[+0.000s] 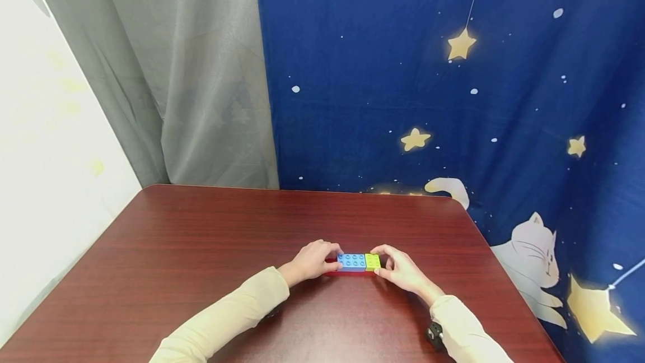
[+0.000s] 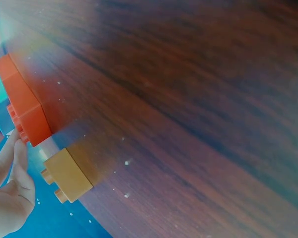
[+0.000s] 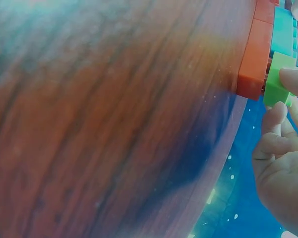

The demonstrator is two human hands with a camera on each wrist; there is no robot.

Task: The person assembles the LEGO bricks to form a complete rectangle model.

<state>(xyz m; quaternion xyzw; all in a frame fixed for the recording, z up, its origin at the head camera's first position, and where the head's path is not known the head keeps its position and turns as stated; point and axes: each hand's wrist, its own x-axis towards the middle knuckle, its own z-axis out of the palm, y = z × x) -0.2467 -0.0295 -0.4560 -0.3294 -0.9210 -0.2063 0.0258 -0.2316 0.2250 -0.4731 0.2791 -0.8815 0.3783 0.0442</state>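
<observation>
Shows the blue brick (image 1: 351,267) pinched in the left grip (image 1: 312,260), with thumb to the near side and finger to the far side of the outer end. Shows also the green brick (image 1: 373,263) pinched likewise in the right grip (image 1: 405,271). Held by opposite ends, probably to leave the tops uncovered and to keep both in line, end against end, between the two grips. Note beneath this pair, low between the grips, the red bricks (image 3: 255,64), laid end to end on the worktop (image 1: 227,223) and reaching past blue on the left grip's side. Set underneath, seemingly, as a base, with red studs (image 2: 17,122) facing up; exposed in part in both wrist views, hence perhaps not fully covered or pressed home. Note the yellow brick (image 2: 68,176), stood studs-up on the worktop by the left grip, just beside the red row's end and apart from it. Hidden in the head view, apparently by the left grip; placed there perhaps for easy reach. Impossible to judge from these views, the firmness of either pinch.
</observation>
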